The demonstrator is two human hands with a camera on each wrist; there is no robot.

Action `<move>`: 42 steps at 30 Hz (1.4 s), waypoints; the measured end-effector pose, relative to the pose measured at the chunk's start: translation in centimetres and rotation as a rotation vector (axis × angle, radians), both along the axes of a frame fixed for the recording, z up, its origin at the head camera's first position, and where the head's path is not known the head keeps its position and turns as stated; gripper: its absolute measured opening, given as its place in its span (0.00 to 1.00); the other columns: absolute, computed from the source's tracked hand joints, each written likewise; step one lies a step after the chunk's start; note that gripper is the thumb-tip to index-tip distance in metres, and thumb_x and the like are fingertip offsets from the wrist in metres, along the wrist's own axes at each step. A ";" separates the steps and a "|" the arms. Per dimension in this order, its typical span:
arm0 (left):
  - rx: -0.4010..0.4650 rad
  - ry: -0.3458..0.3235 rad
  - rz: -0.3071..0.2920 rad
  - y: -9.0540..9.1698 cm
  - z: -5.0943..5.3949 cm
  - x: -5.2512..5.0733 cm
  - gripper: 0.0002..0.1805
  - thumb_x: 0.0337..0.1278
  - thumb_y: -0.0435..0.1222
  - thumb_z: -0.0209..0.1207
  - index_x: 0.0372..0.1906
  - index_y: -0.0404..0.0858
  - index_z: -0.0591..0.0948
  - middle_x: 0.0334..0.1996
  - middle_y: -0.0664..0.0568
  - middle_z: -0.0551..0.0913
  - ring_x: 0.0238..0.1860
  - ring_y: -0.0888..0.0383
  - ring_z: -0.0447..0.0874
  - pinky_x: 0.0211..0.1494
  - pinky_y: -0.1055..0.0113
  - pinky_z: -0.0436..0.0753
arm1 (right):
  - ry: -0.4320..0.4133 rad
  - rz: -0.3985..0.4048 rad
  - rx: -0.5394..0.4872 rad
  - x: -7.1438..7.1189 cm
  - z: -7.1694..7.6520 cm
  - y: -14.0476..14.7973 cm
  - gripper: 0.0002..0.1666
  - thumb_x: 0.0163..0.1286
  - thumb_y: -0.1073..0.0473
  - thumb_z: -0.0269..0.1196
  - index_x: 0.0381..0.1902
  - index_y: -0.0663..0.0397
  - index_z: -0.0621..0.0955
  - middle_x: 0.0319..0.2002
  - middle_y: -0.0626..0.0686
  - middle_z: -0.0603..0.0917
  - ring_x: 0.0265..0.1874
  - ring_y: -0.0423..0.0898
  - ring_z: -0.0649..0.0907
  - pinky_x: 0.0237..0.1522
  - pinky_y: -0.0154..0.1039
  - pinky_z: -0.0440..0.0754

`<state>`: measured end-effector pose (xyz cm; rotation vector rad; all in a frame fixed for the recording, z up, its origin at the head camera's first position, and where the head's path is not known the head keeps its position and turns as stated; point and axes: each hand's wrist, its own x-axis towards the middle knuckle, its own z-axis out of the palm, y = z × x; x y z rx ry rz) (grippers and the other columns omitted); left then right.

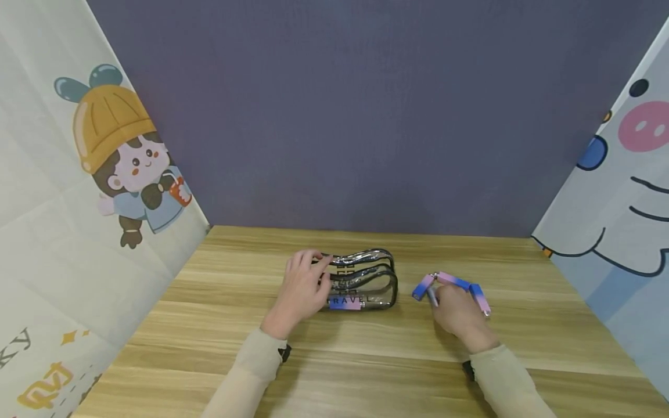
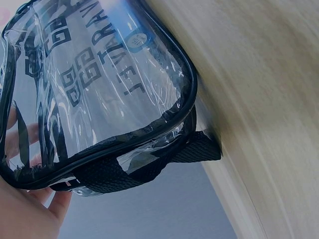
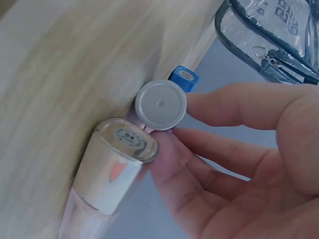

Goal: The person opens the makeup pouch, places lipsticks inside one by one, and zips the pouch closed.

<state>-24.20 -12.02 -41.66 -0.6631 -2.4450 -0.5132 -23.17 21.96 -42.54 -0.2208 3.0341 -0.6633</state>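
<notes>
A clear bag (image 1: 366, 284) with black piping and dark lettering is on the wooden table. Through its plastic shows a blue-and-pink box (image 1: 345, 303). My left hand (image 1: 303, 284) holds the bag's left end; in the left wrist view its fingers (image 2: 22, 139) show partly through the plastic. My right hand (image 1: 457, 310) pinches a small tube (image 3: 161, 104) by its sides, its round grey end facing the right wrist camera. Around that hand lie blue-and-pink slim boxes (image 1: 423, 287). Beside the fingertips in the right wrist view is a pale cosmetic tube (image 3: 112, 172) labelled 04.
A dark grey-blue panel (image 1: 334, 116) stands along the table's (image 1: 235, 278) back edge. Printed cloths hang at the left (image 1: 47, 203) and right (image 1: 627, 215). More slim boxes (image 1: 479, 299) lie right of the bag, partly behind the right hand.
</notes>
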 end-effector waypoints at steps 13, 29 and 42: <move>-0.006 0.003 0.000 -0.2 -0.1 0.1 0.22 0.66 0.35 0.53 0.61 0.36 0.82 0.54 0.45 0.76 0.58 0.45 0.69 0.61 0.48 0.69 | -0.031 0.024 0.073 0.6 -0.3 -1.1 0.12 0.61 0.67 0.63 0.22 0.50 0.73 0.21 0.49 0.74 0.21 0.46 0.74 0.24 0.42 0.72; -0.019 0.001 -0.043 -1.8 0.0 1.7 0.23 0.66 0.37 0.50 0.61 0.36 0.82 0.54 0.44 0.76 0.58 0.45 0.69 0.61 0.47 0.69 | -0.018 0.033 0.090 4.0 -0.7 -3.7 0.12 0.57 0.66 0.64 0.21 0.47 0.73 0.19 0.46 0.73 0.22 0.46 0.72 0.50 0.58 0.73; -0.025 -0.007 -0.037 -1.8 0.1 1.8 0.23 0.66 0.38 0.50 0.62 0.36 0.82 0.55 0.44 0.76 0.58 0.45 0.69 0.62 0.47 0.69 | -0.046 0.022 -0.065 4.1 -0.1 -4.1 0.05 0.58 0.64 0.65 0.33 0.52 0.81 0.20 0.46 0.76 0.18 0.43 0.75 0.20 0.40 0.72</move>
